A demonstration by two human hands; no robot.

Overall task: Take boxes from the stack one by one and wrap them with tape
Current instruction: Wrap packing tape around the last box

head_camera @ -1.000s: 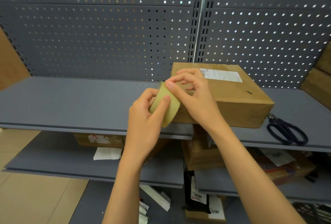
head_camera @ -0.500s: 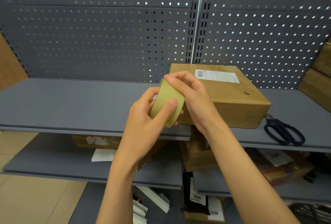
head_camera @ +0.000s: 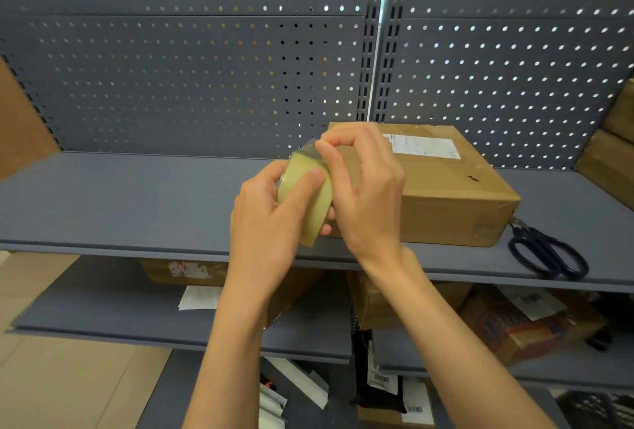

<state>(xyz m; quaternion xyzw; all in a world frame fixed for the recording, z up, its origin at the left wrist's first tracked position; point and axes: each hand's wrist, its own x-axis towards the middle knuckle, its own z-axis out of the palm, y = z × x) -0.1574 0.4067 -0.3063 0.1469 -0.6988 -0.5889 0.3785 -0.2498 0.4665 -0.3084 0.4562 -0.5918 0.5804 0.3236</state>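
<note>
Head view: both hands grip tape roll before box.

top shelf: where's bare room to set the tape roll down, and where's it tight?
Widest bare patch: the top shelf left of the cardboard box, from the hands out to its left end. A smaller bare strip lies behind the scissors, right of the box. Tight: the corner where the scissors' tips meet the box, and the crowded lower shelves to the right.

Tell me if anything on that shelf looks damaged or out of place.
The cardboard box sits askew on the shelf, its right front corner crumpled. The scissors lie close to the shelf's front edge. Nothing else stands out.
</note>
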